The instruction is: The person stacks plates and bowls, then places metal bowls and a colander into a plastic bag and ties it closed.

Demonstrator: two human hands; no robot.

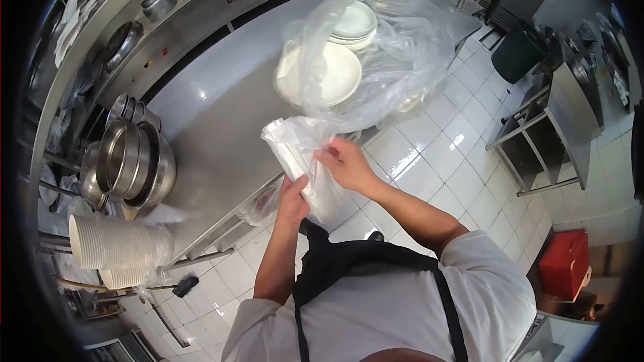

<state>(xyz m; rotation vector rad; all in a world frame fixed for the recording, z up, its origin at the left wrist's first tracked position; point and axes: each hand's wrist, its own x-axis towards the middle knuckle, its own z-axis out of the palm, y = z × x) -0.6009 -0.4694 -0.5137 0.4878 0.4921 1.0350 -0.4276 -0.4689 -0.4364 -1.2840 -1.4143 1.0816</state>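
Observation:
A translucent plastic bag, with something white and long inside or folded into it, is between my two hands in front of my apron. My left hand grips its lower left side, thumb laid along it. The fingers of my right hand are pinched on its right edge, higher up. Just beyond, on the steel counter, a large clear plastic bag partly covers white bowls or lids in stacks. What exactly the bag in my hands contains cannot be made out.
Steel bowls and a plastic-wrapped stack of white tubs stand at the counter's left end. A shelf with pots runs above. Right, on the tiled floor, are a steel rack, a dark green bin and a red box.

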